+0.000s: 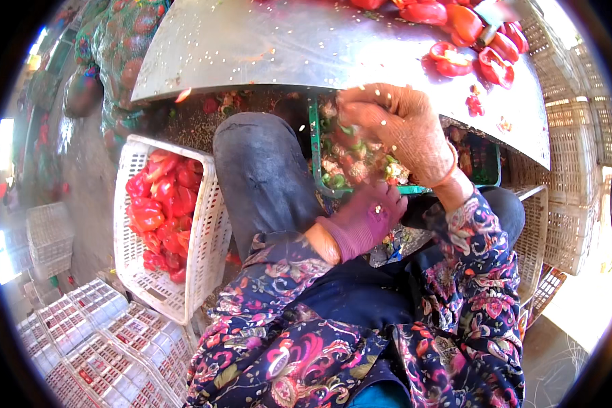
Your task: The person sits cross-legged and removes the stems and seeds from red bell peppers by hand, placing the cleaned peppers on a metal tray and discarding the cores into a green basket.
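My left hand [365, 219], in a purple knitted glove with a pale seed stuck on its back, reaches to the near rim of a green plastic crate [314, 148]. That crate holds pepper cores, green stems and seeds [357, 171]. Above it is my bare right hand [400, 127], its fingers bent and blurred; whether it holds anything is hidden. Pale seeds hang in the air around it. Red bell peppers [461, 25], some cut open, lie at the right of the metal table [285, 51]. What appears to be a blurred tool handle [488, 34] rests among them.
A white plastic crate [206, 245] of red pepper pieces [166, 214] stands beside my left knee. Net sacks [127, 56] are at the upper left. White crates [107, 341] are at the lower left, and crates [566, 137] are stacked at the right.
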Demonstrator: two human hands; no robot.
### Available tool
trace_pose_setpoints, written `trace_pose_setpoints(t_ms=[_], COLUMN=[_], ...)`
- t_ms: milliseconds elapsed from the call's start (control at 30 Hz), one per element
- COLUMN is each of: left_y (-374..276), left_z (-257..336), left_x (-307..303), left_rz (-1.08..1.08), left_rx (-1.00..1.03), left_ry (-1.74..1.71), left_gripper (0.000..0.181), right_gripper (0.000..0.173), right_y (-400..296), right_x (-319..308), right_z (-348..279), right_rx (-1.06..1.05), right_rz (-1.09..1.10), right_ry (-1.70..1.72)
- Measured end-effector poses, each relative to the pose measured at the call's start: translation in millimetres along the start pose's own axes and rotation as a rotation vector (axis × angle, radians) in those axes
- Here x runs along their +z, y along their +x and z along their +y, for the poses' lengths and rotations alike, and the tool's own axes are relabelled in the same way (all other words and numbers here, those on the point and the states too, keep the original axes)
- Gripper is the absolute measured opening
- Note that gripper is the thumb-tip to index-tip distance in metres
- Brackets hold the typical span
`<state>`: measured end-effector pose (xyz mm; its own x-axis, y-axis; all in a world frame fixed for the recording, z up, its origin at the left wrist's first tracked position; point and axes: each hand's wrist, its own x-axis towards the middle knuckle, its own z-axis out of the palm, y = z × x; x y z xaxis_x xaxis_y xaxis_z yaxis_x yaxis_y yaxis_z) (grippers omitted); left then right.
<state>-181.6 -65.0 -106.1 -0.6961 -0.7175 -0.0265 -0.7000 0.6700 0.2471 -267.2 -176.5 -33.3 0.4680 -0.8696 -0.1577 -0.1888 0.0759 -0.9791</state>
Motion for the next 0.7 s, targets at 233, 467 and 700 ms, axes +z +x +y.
trace_pose_setpoints(t_ms=[233,467,700], left_y=[7,3,5], left_z=[7,-7,-29], left_x=[-2,-16,-16], left_rz=[-0.11,0.222,0.71], left_rx=[-0.025,-0.272,-0.653], left_ry=[-0.058,-0.239,-0.941], left_gripper=[0.025,0.018,0.029], right_gripper=[0.029,0.023,0.018], right_y=[41,24,-57], right_x=[10,-30,-46], right_z=[162,134,66], right_rx=[-0.094,-0.1,-0.209], right_rz=[0.111,0.074,0.222], right_ry=[-1.211,-0.856,-0.587])
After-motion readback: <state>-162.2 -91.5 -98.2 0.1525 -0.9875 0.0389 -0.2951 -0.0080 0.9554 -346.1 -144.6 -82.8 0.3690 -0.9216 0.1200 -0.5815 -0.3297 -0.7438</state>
